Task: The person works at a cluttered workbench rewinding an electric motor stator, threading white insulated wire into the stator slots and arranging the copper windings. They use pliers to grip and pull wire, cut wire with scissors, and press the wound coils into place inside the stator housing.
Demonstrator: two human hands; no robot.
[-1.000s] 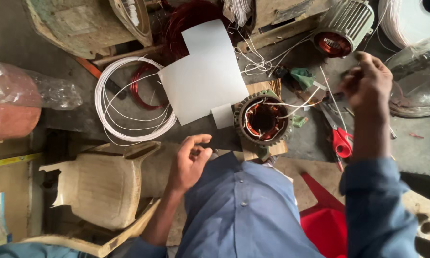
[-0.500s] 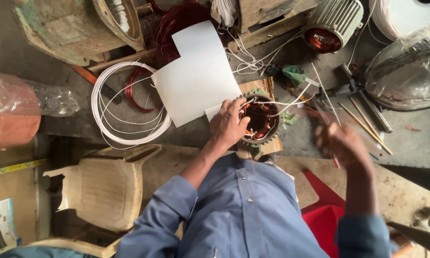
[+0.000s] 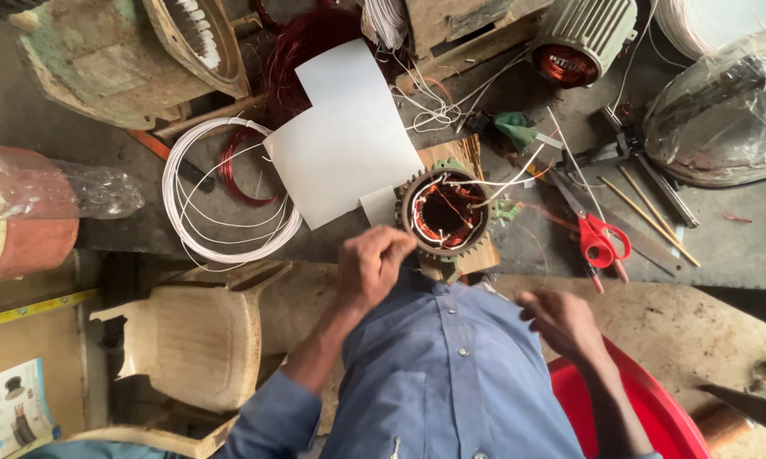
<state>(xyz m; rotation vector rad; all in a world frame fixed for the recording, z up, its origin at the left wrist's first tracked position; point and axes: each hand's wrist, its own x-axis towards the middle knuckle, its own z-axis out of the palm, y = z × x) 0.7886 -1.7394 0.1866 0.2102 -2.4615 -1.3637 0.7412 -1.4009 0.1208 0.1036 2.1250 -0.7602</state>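
A round motor stator (image 3: 445,214) with copper windings and white lead wires sits on a wooden block (image 3: 465,255) in front of me. My left hand (image 3: 373,265) is at the stator's near-left rim, with the fingertips pinched against its toothed edge. My right hand (image 3: 563,322) hovers lower right of the stator, above my blue shirt. Its fingers are loosely curled and blurred, and I see nothing in them. A white sheet of paper (image 3: 342,136) lies just left of the stator.
Red-handled scissors (image 3: 600,240), thin sticks (image 3: 651,212) and metal tools lie right of the stator. A white wire coil (image 3: 221,194) and a cream plastic chair (image 3: 192,340) are at the left. Another motor (image 3: 580,38) and a plastic-wrapped bundle (image 3: 727,106) sit beyond. A red tub (image 3: 655,416) is near my right arm.
My left hand rose to the stator, then drew back to its near-left rim. My right hand came down from the tools toward my lap.
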